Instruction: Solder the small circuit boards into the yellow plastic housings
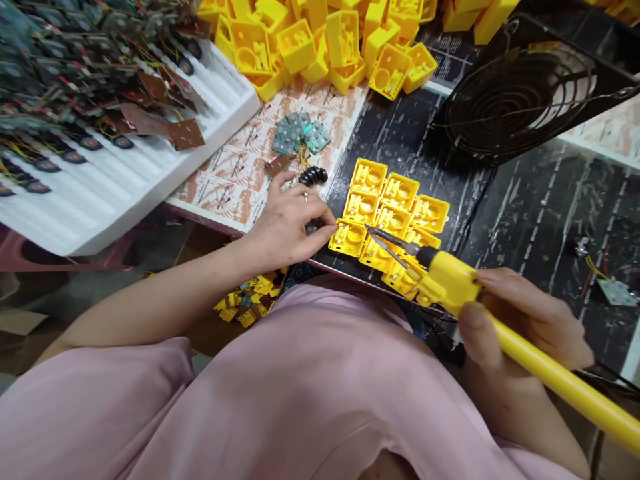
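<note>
My right hand (525, 320) is wrapped round the yellow handle of a soldering iron (453, 280) with a thin metal feed tube beside its tip. The iron's tip is at the upper right edge of a small open yellow plastic case (347, 238), the nearest left one in a block of several such cases (393, 220). Metal contacts show inside them. My left hand (295, 217) has thumb and forefinger pinched together at this case's left edge; whatever is between the fingertips is too small to make out. Just beyond its knuckles lies a coiled black cord (313, 175).
Green circuit boards (300, 133) with wires lie beyond my left hand. A white foam tray (220, 127) full of wired boards stands left. Yellow housings (320, 47) are heaped at the back. A black fan (520, 87) stands back right; another wired board (617, 292) lies far right.
</note>
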The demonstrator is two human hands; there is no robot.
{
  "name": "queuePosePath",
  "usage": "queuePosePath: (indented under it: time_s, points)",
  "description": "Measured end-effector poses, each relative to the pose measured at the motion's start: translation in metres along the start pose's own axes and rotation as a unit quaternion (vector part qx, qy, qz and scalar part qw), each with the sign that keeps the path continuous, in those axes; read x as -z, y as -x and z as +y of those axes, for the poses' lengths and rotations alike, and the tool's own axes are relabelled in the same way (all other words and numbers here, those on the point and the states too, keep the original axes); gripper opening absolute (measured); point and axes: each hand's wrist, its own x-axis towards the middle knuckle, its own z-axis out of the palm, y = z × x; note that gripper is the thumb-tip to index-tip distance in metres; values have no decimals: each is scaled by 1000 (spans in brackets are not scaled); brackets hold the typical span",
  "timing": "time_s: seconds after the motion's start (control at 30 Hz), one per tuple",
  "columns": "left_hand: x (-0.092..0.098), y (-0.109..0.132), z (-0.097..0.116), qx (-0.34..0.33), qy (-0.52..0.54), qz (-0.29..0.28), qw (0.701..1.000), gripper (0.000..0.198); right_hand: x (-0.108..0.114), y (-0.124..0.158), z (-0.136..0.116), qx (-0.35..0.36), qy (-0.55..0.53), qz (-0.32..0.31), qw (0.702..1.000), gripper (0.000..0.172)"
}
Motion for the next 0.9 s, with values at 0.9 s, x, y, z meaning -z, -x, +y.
queuePosePath:
  time_s: [0.9]
  points:
    - [-2, -10, 1, -100, -125, 15, 987, 28, -12, -27, -19, 217, 100, -140, 961, 18]
